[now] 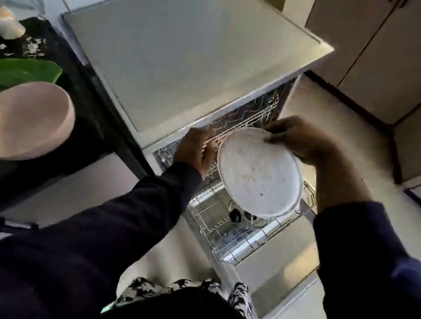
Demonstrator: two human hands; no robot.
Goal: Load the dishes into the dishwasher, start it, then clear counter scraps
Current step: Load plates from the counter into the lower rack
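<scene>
Pale floor (340, 127) and tan cabinet doors (392, 49) fill the right of the head view, and a grey dishwasher (185, 50) stands in the middle with its door (281, 282) dropped open.

Two wire racks are pulled out. On the upper rack (249, 116), the left hand (197, 149) has its fingers curled round the front wire. The lower rack (237, 236) sits out over the door and holds a dark round item (235, 215); what it is cannot be made out, and the rest of the rack's load is too blurred to tell.

Above the lower rack, the right hand (299, 138) grips a white plate (259, 172) by its far rim, thumb on the inner face. The plate is tilted, its face turned up toward the camera, with small dark specks on it. It touches neither rack.

Left of the dishwasher is a dark counter (58, 48). On it, near the edge, a pink bowl (20, 120) lies tipped, and nothing shows inside it. Behind the bowl is a green leaf (16, 72), with white scraps (33, 47) and a pale bottle (3, 21) lying on its side further back.

Dark sleeves (117, 214) cover both arms.
</scene>
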